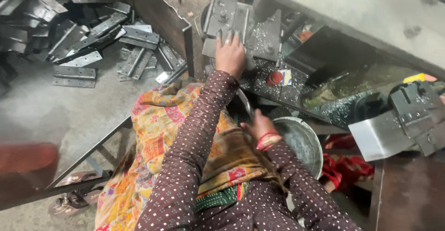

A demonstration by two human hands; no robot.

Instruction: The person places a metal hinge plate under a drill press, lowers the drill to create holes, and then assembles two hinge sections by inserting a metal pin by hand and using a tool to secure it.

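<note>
My left hand (230,55) reaches forward and lies fingers-down on a flat grey hinge plate (209,48), holding it against the metal fixture (228,14) of a machine. My right hand (257,128), with red bangles at the wrist, is low by my lap. It sits at the rim of a round metal basin (301,144). Its fingers curl down into a dark gap and are hidden. Both sleeves are dark brown with white dots. A patterned orange cloth (155,129) covers my lap.
Several grey hinge plates (92,41) lie piled on the floor at upper left, behind a steel partition (162,18). Metal shavings and a red cap (275,78) cover the machine bed. A grey metal block (408,120) juts in at right. Sandals (69,203) lie at lower left.
</note>
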